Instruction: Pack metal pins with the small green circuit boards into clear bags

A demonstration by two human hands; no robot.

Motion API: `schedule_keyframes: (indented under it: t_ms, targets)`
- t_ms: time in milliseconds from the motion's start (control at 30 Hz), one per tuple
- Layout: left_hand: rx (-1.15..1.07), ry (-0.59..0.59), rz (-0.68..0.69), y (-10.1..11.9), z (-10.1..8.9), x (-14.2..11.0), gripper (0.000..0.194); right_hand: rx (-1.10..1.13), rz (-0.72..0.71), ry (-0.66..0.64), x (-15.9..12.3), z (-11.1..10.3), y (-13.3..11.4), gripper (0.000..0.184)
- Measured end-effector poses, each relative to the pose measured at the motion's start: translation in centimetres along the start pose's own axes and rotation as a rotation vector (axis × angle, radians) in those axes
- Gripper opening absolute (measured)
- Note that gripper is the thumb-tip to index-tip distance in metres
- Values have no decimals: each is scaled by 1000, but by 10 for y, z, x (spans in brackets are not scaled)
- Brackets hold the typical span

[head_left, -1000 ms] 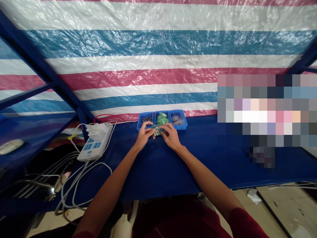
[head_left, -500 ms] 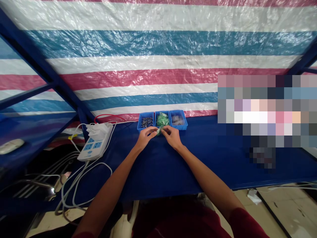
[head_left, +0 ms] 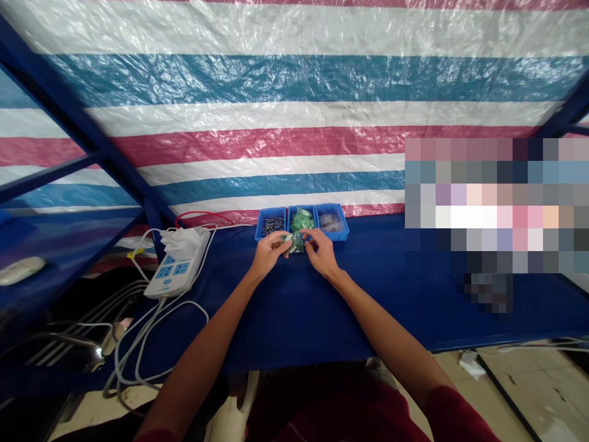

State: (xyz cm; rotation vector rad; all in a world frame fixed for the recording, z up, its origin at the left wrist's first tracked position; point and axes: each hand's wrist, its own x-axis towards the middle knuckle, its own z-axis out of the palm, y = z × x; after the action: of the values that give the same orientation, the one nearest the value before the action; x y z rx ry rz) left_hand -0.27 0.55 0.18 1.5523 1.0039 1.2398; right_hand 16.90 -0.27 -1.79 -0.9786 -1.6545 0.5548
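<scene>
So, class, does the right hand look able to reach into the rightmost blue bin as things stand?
Probably yes: the right hand is close in front of the rightmost blue bin, whose open top looks unblocked, though the hand seems occupied with the small clear packet.

The big striped sheet (head_left: 294, 80) at the back is shiny plastic, all crinkly and a bit rough. The little blue boxes (head_left: 336, 237) look like smooth, hard plastic. In the left one, the tiny pins (head_left: 273, 225) look like shiny metal. The small bag (head_left: 297, 244) is thin, see-through plastic. The tabletop (head_left: 299, 313) is smooth with a soft shine. The power strip (head_left: 169, 275) is hard plastic, and the dark red sleeve (head_left: 453, 411) is dull cloth.
</scene>
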Motion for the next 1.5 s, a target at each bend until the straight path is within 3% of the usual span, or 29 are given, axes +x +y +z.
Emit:
schedule_keyframes:
  t_ms: [100, 200, 333, 433, 600, 900, 1067, 1133, 1233, 1300, 1400, 1500]
  targets:
    - [-45, 5, -6, 2, 1, -1, 43, -58, -76, -24, -1, 2, 4, 36]
    - [-30, -16, 1, 1, 1, 0, 36, -67, -109, -26, -1, 4, 6, 21]
    - [56, 19, 78, -3, -3, 2, 46, -70, -27, 1, 1, 4, 5, 20]
    - [152, 57, 134, -4, -4, 2, 36, -56, 41, -15, 2, 3, 5, 22]
    - [74, -27, 11, -4, 0, 0, 32, 13, 56, 8, 2, 5, 5, 22]
    - [36, 77, 52, 0, -1, 1, 35, 66, 128, -90, 1, 4, 4, 23]
    - [-58, 71, 18, -2, -2, 3, 47, 63, -1, -90, 0, 1, 1, 36]
    - [-62, 47, 15, -3, -2, 3, 43, 34, -48, -89, 0, 1, 1, 29]
    - [10, 11, 29, -4, -3, 4, 34, -27, -56, -67, 1, 3, 3, 16]
    - [87, 30, 76, -3, -3, 4, 41, -50, -40, -57, 1, 4, 5, 18]
    - [205, 54, 154, -2, -4, 4, 36, -62, -14, -53, 3, 4, 8, 19]
    - [208, -16, 104, -3, -3, 2, 29, -71, 7, -66, 3, 3, 10, 17]
